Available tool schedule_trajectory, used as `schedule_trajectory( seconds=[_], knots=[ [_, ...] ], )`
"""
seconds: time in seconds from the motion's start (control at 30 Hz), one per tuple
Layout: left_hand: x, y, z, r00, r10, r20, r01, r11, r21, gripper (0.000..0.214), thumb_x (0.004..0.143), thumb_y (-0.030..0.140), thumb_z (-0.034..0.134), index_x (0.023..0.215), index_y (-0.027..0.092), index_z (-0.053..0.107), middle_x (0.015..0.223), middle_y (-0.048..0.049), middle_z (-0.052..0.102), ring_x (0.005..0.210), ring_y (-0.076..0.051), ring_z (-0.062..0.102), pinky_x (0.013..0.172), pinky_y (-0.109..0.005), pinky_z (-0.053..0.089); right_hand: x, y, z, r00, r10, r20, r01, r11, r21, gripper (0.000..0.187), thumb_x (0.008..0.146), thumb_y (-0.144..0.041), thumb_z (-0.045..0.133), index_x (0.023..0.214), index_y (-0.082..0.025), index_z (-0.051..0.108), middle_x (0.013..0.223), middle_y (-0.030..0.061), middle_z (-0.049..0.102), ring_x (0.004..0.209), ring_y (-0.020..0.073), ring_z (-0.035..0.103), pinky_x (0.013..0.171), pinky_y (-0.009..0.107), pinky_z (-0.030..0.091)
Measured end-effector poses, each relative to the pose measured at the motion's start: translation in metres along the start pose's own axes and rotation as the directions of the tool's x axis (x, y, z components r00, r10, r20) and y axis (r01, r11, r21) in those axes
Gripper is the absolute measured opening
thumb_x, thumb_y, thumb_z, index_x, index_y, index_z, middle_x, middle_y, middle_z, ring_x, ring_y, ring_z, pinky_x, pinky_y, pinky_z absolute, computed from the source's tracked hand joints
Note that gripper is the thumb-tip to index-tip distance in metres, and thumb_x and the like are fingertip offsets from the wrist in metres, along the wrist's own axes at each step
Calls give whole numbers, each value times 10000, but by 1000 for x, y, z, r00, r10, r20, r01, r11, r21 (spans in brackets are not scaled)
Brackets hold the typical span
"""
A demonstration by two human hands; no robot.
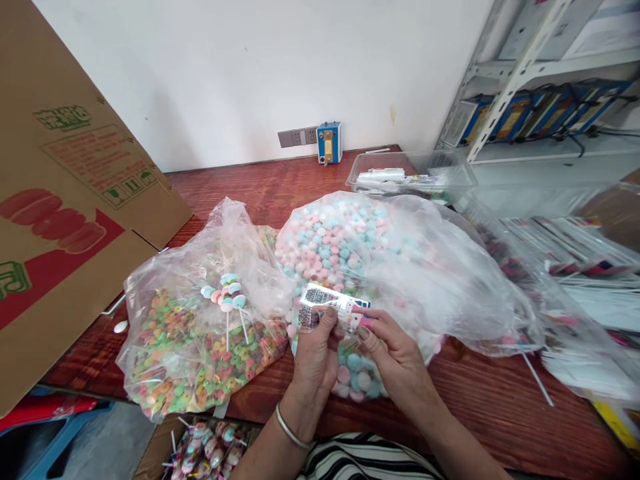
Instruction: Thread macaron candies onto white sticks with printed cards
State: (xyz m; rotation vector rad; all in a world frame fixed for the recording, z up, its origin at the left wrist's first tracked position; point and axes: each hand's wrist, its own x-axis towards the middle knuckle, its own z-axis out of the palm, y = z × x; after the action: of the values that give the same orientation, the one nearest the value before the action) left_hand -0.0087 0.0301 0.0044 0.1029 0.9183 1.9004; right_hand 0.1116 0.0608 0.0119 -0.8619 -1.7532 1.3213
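Note:
A small printed candy wrapper point(325, 298), white with pink and dark print, is pinched between both hands. My left hand point(317, 353) grips its near left part with the thumb on top. With thumb and fingers closed, my right hand point(393, 347) holds its right end. Just beyond and below the hands lies a clear bag of pink, blue and white round candies point(330, 233). To the left, a clear bag of colourful ring-shaped candies point(220, 360) carries candy skewers point(227, 293) on white sticks on top.
A large cardboard box point(75, 180) stands at left. Below the table edge, a carton holds wrapped candy skewers point(207, 450). A clear plastic bin point(413, 170) and a blue device point(329, 143) are at the back. Stacked white-and-printed packets point(585, 253) lie right, beneath a shelf point(550, 67).

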Motion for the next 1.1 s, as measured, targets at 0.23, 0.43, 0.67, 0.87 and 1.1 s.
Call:
schedule_trajectory(
  seconds=[0.23,0.43,0.67,0.87,1.1],
  knots=[
    [-10,-3,8,989,15,-146,-25,997,-67,327,625,295,859,824,164,635,741,7,667,628,-103,616,579,-199,482,-2,6,-9,990,-120,73,124,991,-45,149,876,-317,635,899,-258,771,1324,85,618,1203,295,552,1044,497,416],
    [-29,-14,15,991,72,-112,-71,997,12,295,656,282,841,746,146,595,663,27,607,521,-46,499,472,-152,377,4,3,-8,928,317,194,-368,712,598,258,899,-409,606,1077,-277,738,1160,60,723,1094,262,648,915,450,539],
    [-33,5,10,920,71,-387,-153,971,-184,220,685,254,801,783,152,632,658,34,620,514,-63,532,501,-178,433,-5,8,-8,928,333,165,-356,673,649,170,852,-385,667,944,-285,768,1121,48,743,1052,247,668,917,429,529],
    [-32,15,14,938,111,-329,-169,973,-156,217,678,253,812,755,154,635,624,44,610,525,-70,539,537,-187,446,-11,1,-3,974,206,95,-224,817,532,281,918,-428,552,964,-260,772,1200,68,703,1156,264,601,1003,444,458],
    [-14,27,0,949,185,-256,-207,976,-61,206,715,313,795,816,179,674,820,3,688,681,-98,604,620,-202,462,-5,-2,22,982,186,-44,-163,934,319,320,924,-468,525,992,-234,732,1180,81,690,1112,270,609,948,426,496]
  ],
)
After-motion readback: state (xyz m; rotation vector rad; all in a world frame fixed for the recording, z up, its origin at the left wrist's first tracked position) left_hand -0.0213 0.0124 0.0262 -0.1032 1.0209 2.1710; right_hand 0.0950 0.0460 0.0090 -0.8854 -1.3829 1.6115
